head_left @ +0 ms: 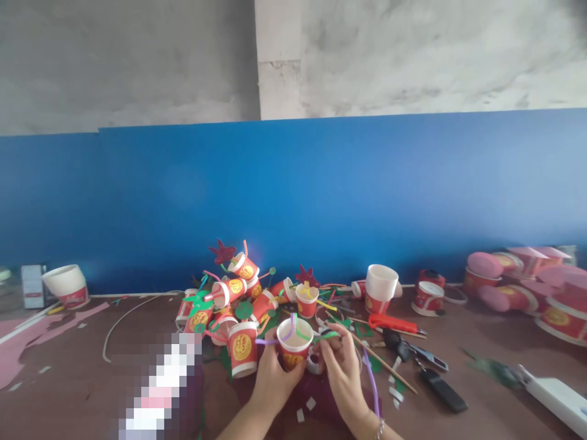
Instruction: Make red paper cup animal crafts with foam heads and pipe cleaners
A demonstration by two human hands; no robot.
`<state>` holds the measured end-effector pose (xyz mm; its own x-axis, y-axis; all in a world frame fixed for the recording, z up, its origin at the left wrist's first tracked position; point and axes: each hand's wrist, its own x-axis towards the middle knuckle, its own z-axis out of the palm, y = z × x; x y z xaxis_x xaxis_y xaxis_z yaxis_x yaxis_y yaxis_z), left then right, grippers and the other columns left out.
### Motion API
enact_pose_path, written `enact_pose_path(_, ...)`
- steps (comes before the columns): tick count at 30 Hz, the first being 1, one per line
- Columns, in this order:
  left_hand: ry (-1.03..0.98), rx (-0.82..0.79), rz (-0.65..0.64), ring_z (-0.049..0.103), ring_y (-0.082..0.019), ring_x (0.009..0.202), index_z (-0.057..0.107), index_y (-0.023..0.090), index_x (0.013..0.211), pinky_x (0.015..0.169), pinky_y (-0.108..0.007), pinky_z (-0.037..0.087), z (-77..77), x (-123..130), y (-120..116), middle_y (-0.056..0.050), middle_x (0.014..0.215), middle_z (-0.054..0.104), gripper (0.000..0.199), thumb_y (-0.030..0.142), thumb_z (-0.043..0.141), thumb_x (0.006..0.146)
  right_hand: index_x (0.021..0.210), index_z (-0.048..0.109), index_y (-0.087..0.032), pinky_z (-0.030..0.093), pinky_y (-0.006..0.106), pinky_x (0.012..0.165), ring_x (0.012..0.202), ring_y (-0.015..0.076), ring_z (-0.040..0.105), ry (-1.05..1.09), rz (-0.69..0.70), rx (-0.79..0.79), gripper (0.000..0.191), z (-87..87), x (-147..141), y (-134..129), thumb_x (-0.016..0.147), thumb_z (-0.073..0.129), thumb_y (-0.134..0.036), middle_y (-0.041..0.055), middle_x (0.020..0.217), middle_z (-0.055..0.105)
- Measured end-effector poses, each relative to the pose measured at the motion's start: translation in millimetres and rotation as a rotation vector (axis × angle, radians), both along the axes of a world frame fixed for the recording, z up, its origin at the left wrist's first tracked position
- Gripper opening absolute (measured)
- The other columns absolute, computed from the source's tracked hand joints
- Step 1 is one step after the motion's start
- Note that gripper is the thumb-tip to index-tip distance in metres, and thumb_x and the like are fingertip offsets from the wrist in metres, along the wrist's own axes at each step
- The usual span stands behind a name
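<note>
My left hand [277, 376] is wrapped around a red and white paper cup [294, 354] with a yellow print, held upright with its mouth toward me. A purple strip [270, 342] hangs over the cup's left rim, and a green strip [304, 335] runs over the right side. My right hand [339, 363] is beside the cup, its fingers pinched on the outer end of the green strip. Past my left hand stands another red paper cup [243, 349]. A purple strip [372, 382] trails beside my right wrist.
Decorated cups with coloured strips [229, 292] are heaped behind my left hand. On the right lie a stick [389, 363], an orange-red cutter [397, 324], keys [443, 390] and a white tool [557, 397]. Stacked cups [381, 287] stand behind; pink sheet [13, 348] lies left.
</note>
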<state>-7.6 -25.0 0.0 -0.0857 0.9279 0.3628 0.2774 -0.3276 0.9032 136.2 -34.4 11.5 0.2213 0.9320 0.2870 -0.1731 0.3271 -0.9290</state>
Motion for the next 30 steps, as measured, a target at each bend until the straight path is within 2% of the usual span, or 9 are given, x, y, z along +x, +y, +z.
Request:
enact_pose_path(6, 0.015, 0.001, 0.026, 0.054, -0.031, 0.113, 0.057, 0.019, 0.107, 0.098, -0.042, 0.040, 3.4, 0.6, -0.6, -0.012, 0.113, 0.062, 0.045, 0.027, 0.073, 0.066, 0.086, 0.058, -0.021, 0.042, 0.026, 0.045, 0.050, 0.0143, 0.048, -0.069, 0.045, -0.017, 0.030, 1.9, -1.7, 2.6, 0.079, 0.063, -0.051, -0.0002, 0.063, 0.055)
enact_pose_path(12, -0.085, -0.043, -0.006, 0.054, -0.030, 0.116, 0.049, 0.017, 0.112, 0.101, -0.041, 0.037, 4.0, 0.5, -2.9, -0.014, 0.117, 0.060, 0.048, 0.027, 0.069, 0.070, 0.090, 0.061, -0.019, 0.043, 0.025, 0.050, 0.055, 0.0138, 0.049, -0.164, 0.099, -0.008, 0.030, -1.2, -3.4, 3.4, 0.081, 0.061, -0.048, 0.0000, 0.066, 0.056)
enact_pose_path(17, -0.086, -0.116, -0.023, 0.058, -0.029, 0.108, 0.044, 0.016, 0.113, 0.095, -0.042, 0.042, 6.5, -1.7, -4.9, -0.014, 0.110, 0.061, 0.048, 0.033, 0.066, 0.074, 0.089, 0.062, -0.019, 0.045, 0.026, 0.057, 0.063, 0.0158, 0.052, -0.222, 0.012, 0.026, 0.025, -3.6, -1.0, 4.0, 0.084, 0.059, -0.044, 0.0018, 0.072, 0.059)
enact_pose_path(21, -0.086, -0.085, 0.062, 0.056, -0.030, 0.110, 0.045, 0.017, 0.111, 0.096, -0.042, 0.041, 10.7, -3.8, -2.9, -0.013, 0.112, 0.060, 0.048, 0.037, 0.067, 0.073, 0.110, 0.057, -0.019, 0.046, 0.027, 0.057, 0.065, 0.0165, 0.055, -0.253, -0.043, 0.010, 0.031, 1.3, 2.3, 4.4, 0.087, 0.053, -0.040, 0.0033, 0.079, 0.060)
enact_pose_path(23, -0.070, -0.077, 0.136, 0.056, -0.031, 0.110, 0.046, 0.017, 0.109, 0.095, -0.043, 0.041, 10.5, -4.7, -0.6, -0.013, 0.109, 0.060, 0.047, 0.037, 0.068, 0.072, 0.110, 0.054, -0.020, 0.047, 0.028, 0.062, 0.072, 0.0176, 0.058, -0.295, -0.095, 0.026, 0.029, 5.5, 6.1, 8.4, 0.086, 0.052, -0.035, 0.0048, 0.086, 0.060)
enact_pose_path(26, -0.008, -0.121, 0.238, 0.056, -0.033, 0.109, 0.046, 0.016, 0.105, 0.093, -0.045, 0.043, 6.8, -4.4, 3.5, -0.014, 0.107, 0.060, 0.046, 0.036, 0.068, 0.069, 0.094, 0.056, -0.020, 0.045, 0.028, 0.066, 0.075, 0.0188, 0.059, -0.506, -0.100, -0.006, 0.014, 16.8, 18.1, 18.7, 0.083, 0.049, -0.026, 0.0051, 0.085, 0.063)
enact_pose_path(30, 0.092, -0.191, 0.334, 0.056, -0.036, 0.113, 0.043, 0.014, 0.111, 0.095, -0.047, 0.043, -0.3, -3.1, 7.4, -0.019, 0.113, 0.059, 0.051, 0.035, 0.065, 0.070, 0.078, 0.061, -0.020, 0.038, 0.026, 0.061, 0.065, 0.0167, 0.057, -1.072, 0.132, -0.116, 0.013, 42.9, 42.2, 24.6, 0.074, 0.049, -0.016, 0.0011, 0.070, 0.065)
